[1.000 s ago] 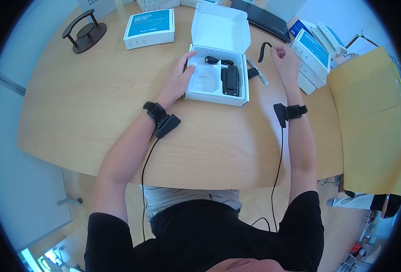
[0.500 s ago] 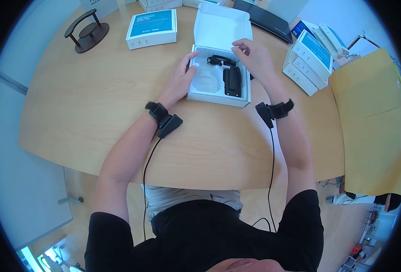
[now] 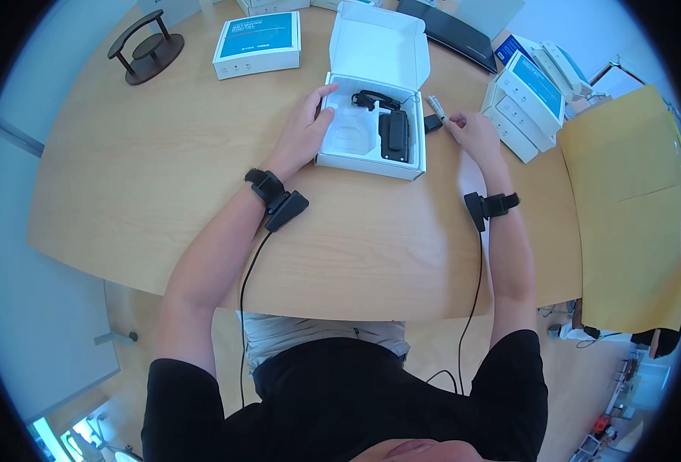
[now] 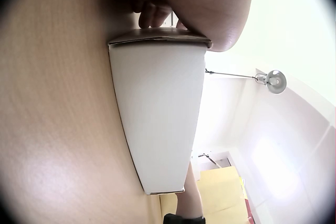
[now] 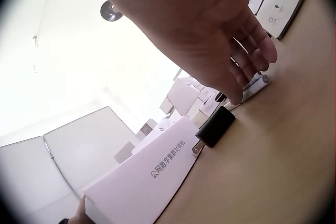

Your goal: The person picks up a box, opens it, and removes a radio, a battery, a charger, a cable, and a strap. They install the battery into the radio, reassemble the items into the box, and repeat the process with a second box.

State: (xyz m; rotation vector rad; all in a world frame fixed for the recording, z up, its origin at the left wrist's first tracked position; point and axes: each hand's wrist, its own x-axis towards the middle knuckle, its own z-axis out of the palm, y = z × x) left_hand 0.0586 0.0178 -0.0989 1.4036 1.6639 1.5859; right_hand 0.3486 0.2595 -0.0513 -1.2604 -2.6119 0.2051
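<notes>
An open white box (image 3: 371,167) stands on the table, its lid (image 3: 377,45) tilted back. In its tray lie a coiled black cable (image 3: 375,101) and a black handheld device, likely a walkie-talkie (image 3: 394,137). My left hand (image 3: 307,132) holds the left wall, thumb over the rim. Right of the box, my right hand (image 3: 475,138) reaches down over a slim, pale, clear-looking strip (image 5: 256,88). The thumb is right at the strip, while the other fingertips hover apart from it just above. Beside the box lies a black plug adapter (image 5: 216,127) with metal prongs.
A stack of white boxes (image 3: 521,104) stands close to the right hand. Behind the open box lie a closed blue-topped box (image 3: 257,46) and a flat black case (image 3: 448,35). A dark stand (image 3: 148,48) is at the back left; a yellow sheet (image 3: 625,208) covers the right edge.
The right hand first held a short black cord, then moved to the box's back right corner. It is now back at the right over the strip without the cord. The left hand stayed.
</notes>
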